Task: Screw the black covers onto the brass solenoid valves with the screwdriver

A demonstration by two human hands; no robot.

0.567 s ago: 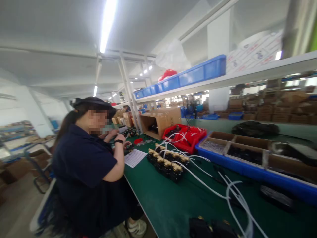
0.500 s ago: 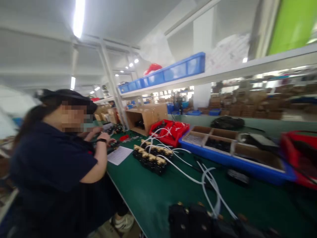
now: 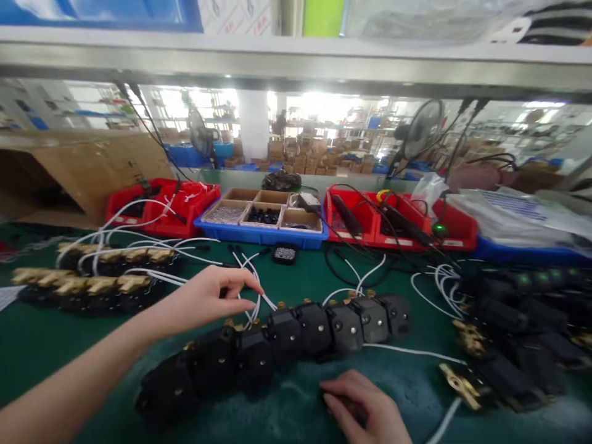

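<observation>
A curved row of black boxy housings (image 3: 314,328) with small brass fittings and screws stretches across the green table. My left hand (image 3: 217,296) hovers above the row's left half, thumb and forefinger apart with nothing visible between them. Just beyond those fingertips, white cables (image 3: 252,265) run behind the housings. In front of the row, my right hand (image 3: 365,407) is low over the tabletop, its fingers curled and thumb close to the forefinger. Whatever lies between its fingertips, if anything, is too small and blurred to make out.
Brass-topped black units (image 3: 97,287) lie at left, and a pile of similar units (image 3: 522,345) at right. Behind are a red bin (image 3: 203,203), a blue divided tray (image 3: 263,236) of small parts, a small black box (image 3: 283,254) and red bins (image 3: 365,240) holding corded tools.
The view has swung right and down, from a co-worker seated at the left to the bench straight ahead. Both my hands and the whole row of housings have come into sight.
</observation>
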